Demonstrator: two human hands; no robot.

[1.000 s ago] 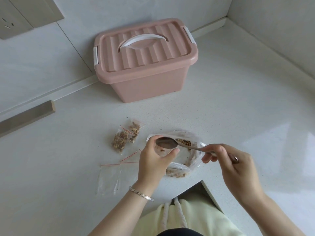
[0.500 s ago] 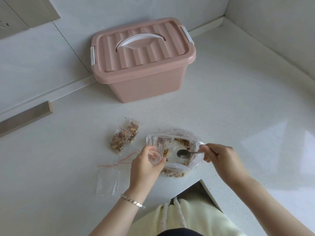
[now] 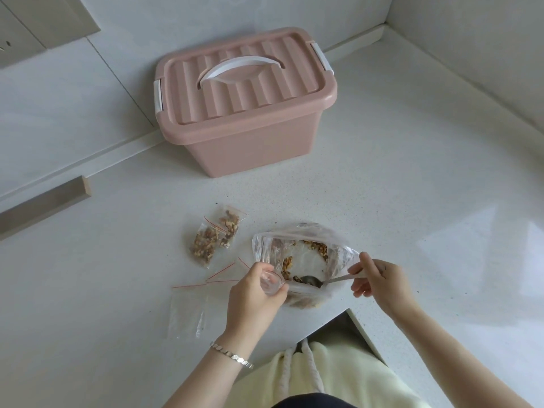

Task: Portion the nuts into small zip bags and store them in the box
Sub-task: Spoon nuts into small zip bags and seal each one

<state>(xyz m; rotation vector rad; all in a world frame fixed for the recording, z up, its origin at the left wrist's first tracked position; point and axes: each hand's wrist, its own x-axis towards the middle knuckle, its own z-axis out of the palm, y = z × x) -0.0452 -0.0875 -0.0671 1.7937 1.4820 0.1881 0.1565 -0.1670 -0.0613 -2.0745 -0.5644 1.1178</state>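
Box (image 3: 244, 113): one, pink, ribbed lid on, white handle, upper centre.
Nut bag (image 3: 332, 245): one, clear, open, crumbly brown nuts inside, lower centre.
Left hand (image 3: 253, 298): fingers (image 3: 257, 270) curled round an open small bag (image 3: 270, 282).
Right hand (image 3: 382, 281): thumb and forefinger pinch the spoon (image 3: 312, 280) (bowl among the nuts).
Filled zip bags (image 3: 216, 237): two, red-striped, left of centre.

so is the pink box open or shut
Shut: the ribbed lid sits flush on the pink box, with its white handle folded flat.
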